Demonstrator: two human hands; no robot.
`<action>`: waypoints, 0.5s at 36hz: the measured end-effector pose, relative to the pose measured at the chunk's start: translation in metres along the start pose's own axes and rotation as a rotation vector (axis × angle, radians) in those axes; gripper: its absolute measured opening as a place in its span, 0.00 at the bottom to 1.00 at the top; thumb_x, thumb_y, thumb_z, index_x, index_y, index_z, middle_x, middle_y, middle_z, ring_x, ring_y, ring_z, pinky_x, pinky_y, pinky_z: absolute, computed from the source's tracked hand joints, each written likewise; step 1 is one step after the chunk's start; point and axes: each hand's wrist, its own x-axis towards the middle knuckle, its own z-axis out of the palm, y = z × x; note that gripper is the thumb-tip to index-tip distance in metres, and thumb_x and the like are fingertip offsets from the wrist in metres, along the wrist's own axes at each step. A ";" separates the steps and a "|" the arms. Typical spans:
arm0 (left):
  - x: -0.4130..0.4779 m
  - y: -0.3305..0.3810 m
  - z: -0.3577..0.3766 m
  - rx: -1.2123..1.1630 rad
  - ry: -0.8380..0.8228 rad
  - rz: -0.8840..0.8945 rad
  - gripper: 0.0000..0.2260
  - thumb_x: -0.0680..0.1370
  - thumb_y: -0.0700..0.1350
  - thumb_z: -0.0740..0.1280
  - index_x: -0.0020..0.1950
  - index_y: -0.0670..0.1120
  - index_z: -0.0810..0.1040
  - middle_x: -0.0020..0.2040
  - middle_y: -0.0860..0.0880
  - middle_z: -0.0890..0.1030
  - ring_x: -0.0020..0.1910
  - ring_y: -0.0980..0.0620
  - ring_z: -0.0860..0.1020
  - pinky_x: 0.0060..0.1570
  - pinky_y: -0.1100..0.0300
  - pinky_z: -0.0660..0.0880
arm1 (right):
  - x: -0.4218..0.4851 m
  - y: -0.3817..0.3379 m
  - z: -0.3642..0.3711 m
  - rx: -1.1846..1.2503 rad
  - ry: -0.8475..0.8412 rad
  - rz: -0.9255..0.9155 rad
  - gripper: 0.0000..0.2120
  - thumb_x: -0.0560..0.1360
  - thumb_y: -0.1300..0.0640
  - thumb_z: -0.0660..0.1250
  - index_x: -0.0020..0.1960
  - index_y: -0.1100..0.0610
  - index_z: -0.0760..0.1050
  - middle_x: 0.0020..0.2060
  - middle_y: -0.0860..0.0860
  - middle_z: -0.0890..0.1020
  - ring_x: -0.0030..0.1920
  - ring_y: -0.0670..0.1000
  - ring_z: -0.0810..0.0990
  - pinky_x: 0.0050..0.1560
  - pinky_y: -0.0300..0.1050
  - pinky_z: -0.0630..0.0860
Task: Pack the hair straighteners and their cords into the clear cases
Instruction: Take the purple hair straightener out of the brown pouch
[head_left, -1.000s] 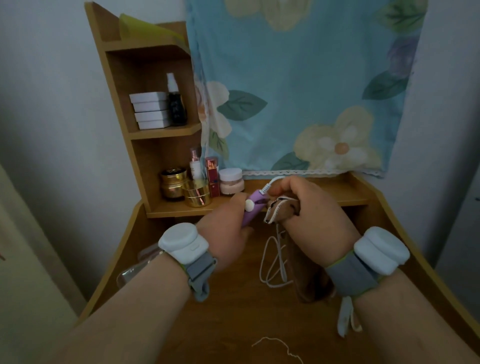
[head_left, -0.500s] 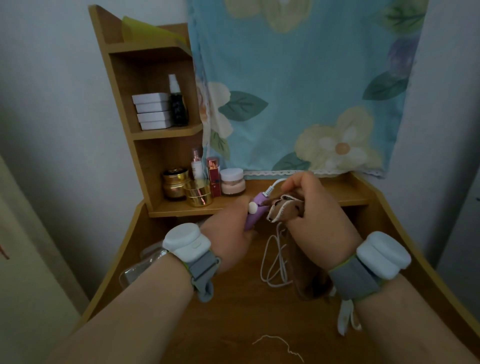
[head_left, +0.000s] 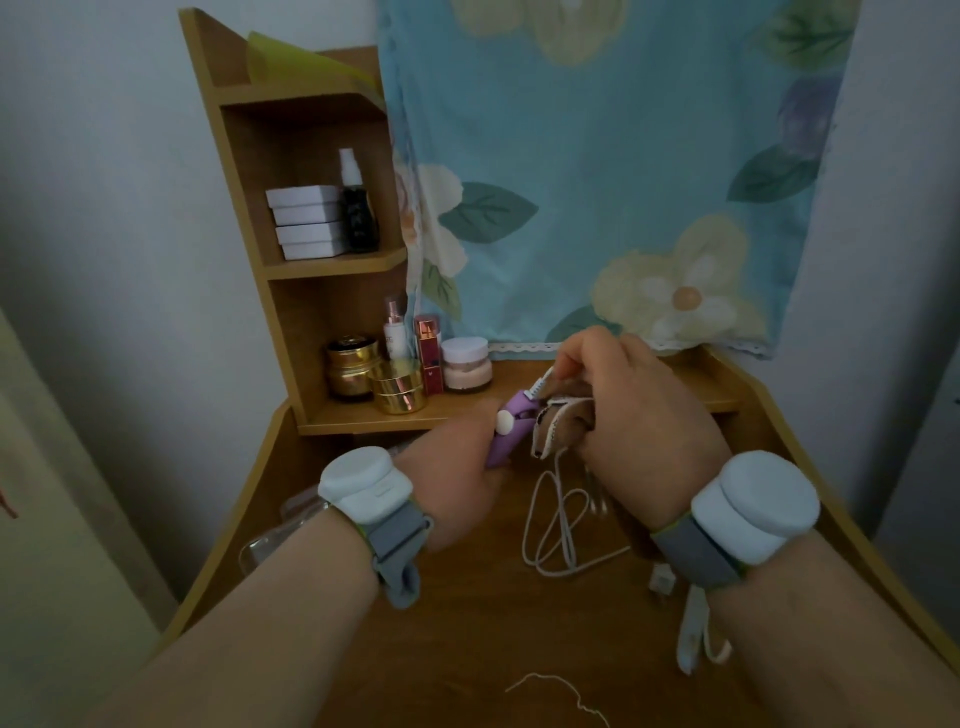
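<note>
- So, my left hand (head_left: 457, 483) is wrapped around the straightener (head_left: 506, 434), held up over the desk (head_left: 467, 623) just in front of the low shelf (head_left: 717, 395).
- It's small and lilac, with a round white button on the side and a ribbed white collar at the top where the cord (head_left: 550, 525) comes out.
- My right hand (head_left: 639, 415) pinches that cord right by the collar, and a tan cloth pouch (head_left: 558, 421) is bunched under the same fingers.
- The rest of the white cord hangs down in loose loops onto the desk between my wrists.
- A clear case (head_left: 270, 545) lies at the desk's left edge, mostly hidden behind my left wrist.
</note>
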 end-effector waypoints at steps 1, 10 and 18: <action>0.000 0.000 -0.001 0.004 0.008 -0.001 0.21 0.76 0.47 0.66 0.67 0.51 0.67 0.58 0.51 0.76 0.57 0.50 0.75 0.58 0.52 0.72 | -0.001 0.000 0.001 0.045 0.019 0.013 0.18 0.72 0.53 0.69 0.47 0.41 0.59 0.47 0.47 0.71 0.46 0.49 0.73 0.46 0.47 0.74; 0.000 0.006 -0.001 0.147 0.057 -0.042 0.21 0.78 0.44 0.64 0.69 0.51 0.63 0.61 0.48 0.76 0.57 0.47 0.76 0.55 0.54 0.73 | -0.008 0.001 0.006 0.346 -0.025 0.090 0.14 0.69 0.54 0.72 0.45 0.45 0.67 0.46 0.48 0.77 0.45 0.44 0.75 0.44 0.38 0.73; 0.002 0.009 0.002 0.273 0.046 -0.074 0.19 0.78 0.42 0.64 0.67 0.48 0.64 0.58 0.47 0.77 0.54 0.47 0.78 0.43 0.58 0.69 | -0.013 -0.003 0.007 0.083 -0.014 0.013 0.15 0.71 0.58 0.68 0.43 0.43 0.63 0.46 0.43 0.67 0.44 0.44 0.70 0.43 0.44 0.74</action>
